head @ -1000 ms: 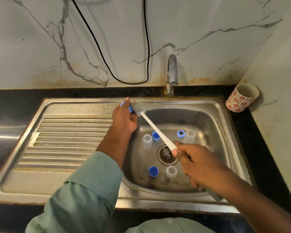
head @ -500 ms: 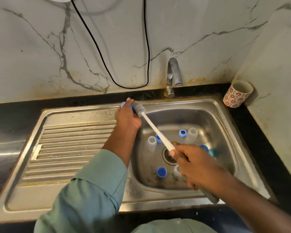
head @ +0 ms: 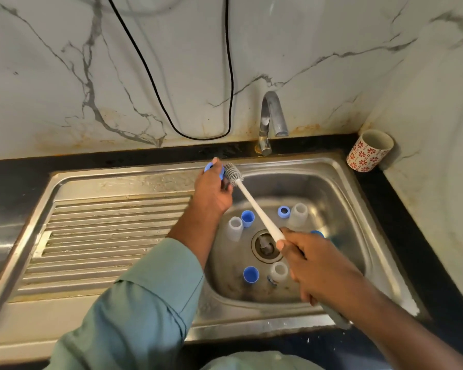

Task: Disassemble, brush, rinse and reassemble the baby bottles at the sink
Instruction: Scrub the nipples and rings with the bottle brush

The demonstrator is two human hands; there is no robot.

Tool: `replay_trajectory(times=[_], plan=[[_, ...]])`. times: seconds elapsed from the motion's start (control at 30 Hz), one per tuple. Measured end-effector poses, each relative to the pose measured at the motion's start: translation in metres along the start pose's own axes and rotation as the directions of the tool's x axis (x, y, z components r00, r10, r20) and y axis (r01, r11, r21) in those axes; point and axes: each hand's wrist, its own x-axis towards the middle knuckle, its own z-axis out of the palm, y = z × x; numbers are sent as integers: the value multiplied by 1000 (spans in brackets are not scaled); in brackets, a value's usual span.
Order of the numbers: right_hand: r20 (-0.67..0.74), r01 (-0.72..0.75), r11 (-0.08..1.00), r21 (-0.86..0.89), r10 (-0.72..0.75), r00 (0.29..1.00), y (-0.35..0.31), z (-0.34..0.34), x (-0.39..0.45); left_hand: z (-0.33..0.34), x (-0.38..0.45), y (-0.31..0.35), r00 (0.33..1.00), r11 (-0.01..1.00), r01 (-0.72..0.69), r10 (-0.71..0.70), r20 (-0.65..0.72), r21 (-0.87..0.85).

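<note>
Near the middle of the frame, above the sink's back rim, the left hand [head: 211, 192] pinches a small blue bottle part [head: 213, 169], fingers curled round it so that most of it is hidden. The right hand [head: 309, 265], lower right of centre, is wrapped round the handle of the bottle brush [head: 254, 206]; its grey bristle head rests against the blue part.

The other bottle pieces lie in the sink [head: 340, 198] basin: two clear bottles [head: 235, 228] and [head: 297, 213] on either side of the brush handle, a third clear piece [head: 278, 272] at lower centre, blue caps [head: 247, 218] and [head: 250, 274], and a blue ring [head: 284, 211]. The tap [head: 271, 113] at the upper middle appears to run no water.

The likeliest slip is the blue part popping out of the pinch. The hold is narrow, the part is probably wet, and the long handle gives the bristles plenty of leverage. If it drops it should land in the basin or on the ribbed drainboard [head: 104, 236] at left. The drain [head: 265, 245] looks open, so a small loose piece could lodge there. A wide sweep of the handle might also knock over the upright bottles below it.
</note>
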Motion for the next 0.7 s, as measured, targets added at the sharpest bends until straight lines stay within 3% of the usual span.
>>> replay_trajectory(times=[0.17,0.27,0.37,0.5,0.63,0.7], plan=[[-41,27,999,-27,-28,999,17,-8,13,-8,9,-12,992,990,-123,124,-7,75],[-51,46,998,-52,-48,998,27,-13,17,-17,10,-7,995,997,-28,20,103,72],[0,15,1000,1,-15,1000,35,-15,12,-26,13,-6,992,992,-10,-5,129,122],[-4,3,1000,18,-3,1000,31,-12,22,-26,8,-16,994,992,-37,25,105,118],[31,42,999,-5,-42,999,32,-3,17,-25,19,-13,991,988,-133,132,-24,-80],[-3,28,1000,2,-28,1000,30,0,22,-24,18,-17,996,996,-91,91,0,-17]])
